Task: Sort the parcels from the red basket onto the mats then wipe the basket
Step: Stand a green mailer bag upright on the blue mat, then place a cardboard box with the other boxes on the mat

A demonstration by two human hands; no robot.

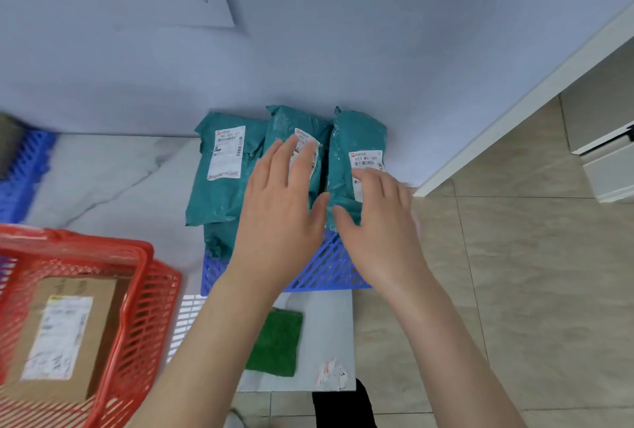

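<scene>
We see 3 labelled parcels [219, 187] side by side on far part of mat [329, 270]. Left hand [284, 201] lies flat, fingers straight, on middle parcel [295, 122]. Right hand [377, 222] flat on right parcel [356, 132]. Neither grips. Basket [151, 290] left of mat, box [99, 307] inside. Cloth [278, 342] just nearer than mat.

Glossy teal plastic parcels [223, 184] on a blue plastic lattice mat [329, 270]; red plastic basket [137, 273] holds a matt cardboard box [72, 335].

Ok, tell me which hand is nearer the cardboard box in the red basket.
Left. The left hand lies on the middle teal parcel, right of the cardboard box; the right hand lies on the rightmost parcel, farther still.
</scene>
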